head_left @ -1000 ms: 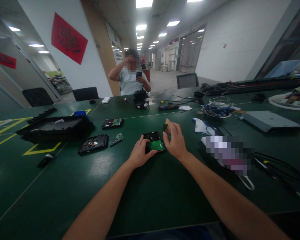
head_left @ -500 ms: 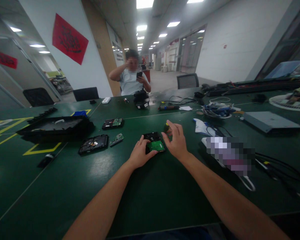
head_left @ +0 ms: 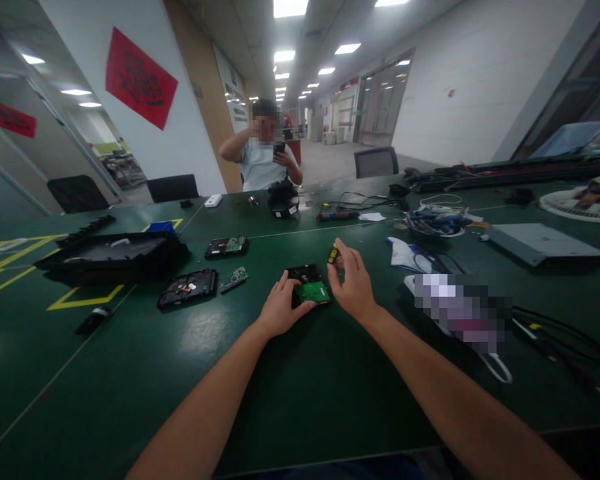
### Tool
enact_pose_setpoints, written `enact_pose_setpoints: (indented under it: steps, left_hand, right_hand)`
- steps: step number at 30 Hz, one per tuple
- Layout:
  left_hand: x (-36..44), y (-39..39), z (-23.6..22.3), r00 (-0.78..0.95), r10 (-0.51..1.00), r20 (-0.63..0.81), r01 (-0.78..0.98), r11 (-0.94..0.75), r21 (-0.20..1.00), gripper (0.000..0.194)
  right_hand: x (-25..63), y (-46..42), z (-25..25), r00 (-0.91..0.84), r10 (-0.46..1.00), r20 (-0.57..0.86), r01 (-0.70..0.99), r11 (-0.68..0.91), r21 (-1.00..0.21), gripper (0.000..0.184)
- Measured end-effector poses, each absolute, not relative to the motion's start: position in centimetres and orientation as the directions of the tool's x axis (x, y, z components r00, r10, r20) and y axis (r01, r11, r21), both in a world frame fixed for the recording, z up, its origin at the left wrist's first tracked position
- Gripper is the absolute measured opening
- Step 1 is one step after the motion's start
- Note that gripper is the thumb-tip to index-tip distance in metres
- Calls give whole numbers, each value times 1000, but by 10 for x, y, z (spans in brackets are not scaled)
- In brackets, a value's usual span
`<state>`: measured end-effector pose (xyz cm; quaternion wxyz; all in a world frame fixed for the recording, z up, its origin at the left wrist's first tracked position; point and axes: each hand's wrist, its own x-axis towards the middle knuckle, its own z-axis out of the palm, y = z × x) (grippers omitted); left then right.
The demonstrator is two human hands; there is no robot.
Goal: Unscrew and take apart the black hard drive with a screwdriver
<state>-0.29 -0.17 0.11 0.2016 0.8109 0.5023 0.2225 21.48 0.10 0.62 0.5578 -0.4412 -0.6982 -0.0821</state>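
A black hard drive [head_left: 306, 283] with a green circuit board lies on the dark green table [head_left: 300, 373] in front of me. My left hand [head_left: 279, 311] rests against its left side, fingers curled round the edge and thumb along the near side. My right hand [head_left: 353, 283] hovers just right of the drive, its fingertips pinched on a small yellow-and-black tool [head_left: 333, 254].
Left of the drive lie another opened drive [head_left: 187, 287], a loose circuit board [head_left: 234, 277], a third drive [head_left: 225, 247] and a black tray [head_left: 111, 253]. Cables [head_left: 555, 333], a bowl of wires [head_left: 434, 221] and a grey box [head_left: 540, 241] sit to the right. A person [head_left: 263, 157] sits across.
My right hand's fingers closed from spread to a pinch on the small yellow-and-black tool and lifted it slightly. My left hand stayed on the drive.
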Motion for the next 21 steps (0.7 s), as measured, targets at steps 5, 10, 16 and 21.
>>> enact_pose_setpoints:
  steps: [5, 10, 16, 21]
  left_hand:
    - [-2, -3, 3, 402, 901, 162, 713, -419, 563, 56]
    - [-2, -3, 3, 393, 907, 151, 718, -405, 565, 57]
    - [-3, -1, -1, 397, 904, 157, 723, -414, 553, 60]
    - [-3, -1, -2, 396, 903, 164, 722, -417, 552, 59]
  right_hand:
    - [215, 0, 7, 5, 532, 847, 720, 585, -372, 62]
    - [215, 1, 6, -2, 529, 849, 731, 580, -359, 63]
    - [215, 1, 6, 16, 513, 858, 716, 593, -368, 59]
    - [214, 1, 6, 7, 513, 858, 708, 603, -366, 60]
